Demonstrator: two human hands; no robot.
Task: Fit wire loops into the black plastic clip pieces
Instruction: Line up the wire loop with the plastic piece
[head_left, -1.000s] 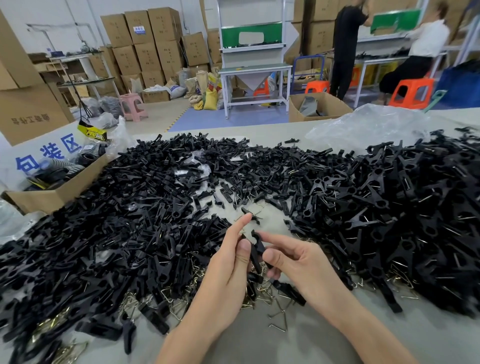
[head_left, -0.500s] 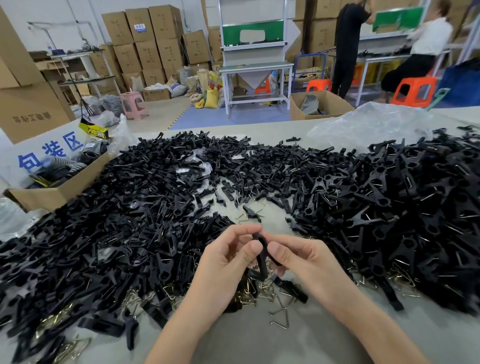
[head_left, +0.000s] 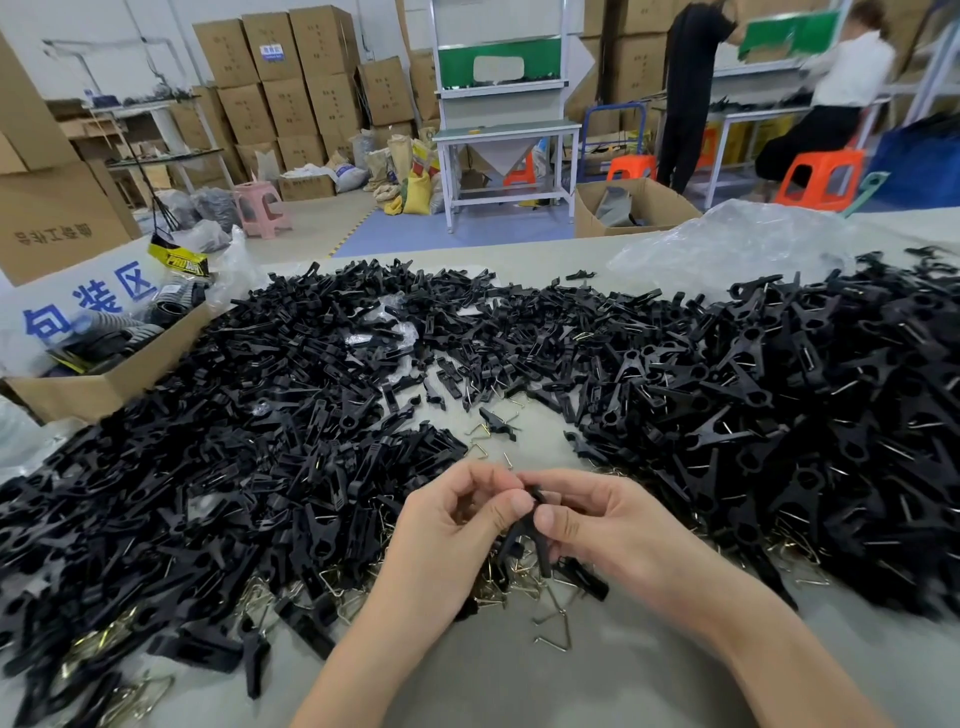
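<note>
Closing in since a second ago, left hand (head_left: 452, 535) and right hand (head_left: 613, 525) both pinch one black clip piece (head_left: 525, 535).

The clip piece (head_left: 522, 540) has its upper end hidden behind the pinching fingertips of the left hand (head_left: 447, 530) and right hand (head_left: 608, 525). A wire loop may sit in it, but that is too small to tell. Left of it, the left pile (head_left: 182, 467) runs off the frame edge, as does the right pile (head_left: 805, 415) opposite. Just below it, wire loops (head_left: 498, 577) lie half buried.
</note>
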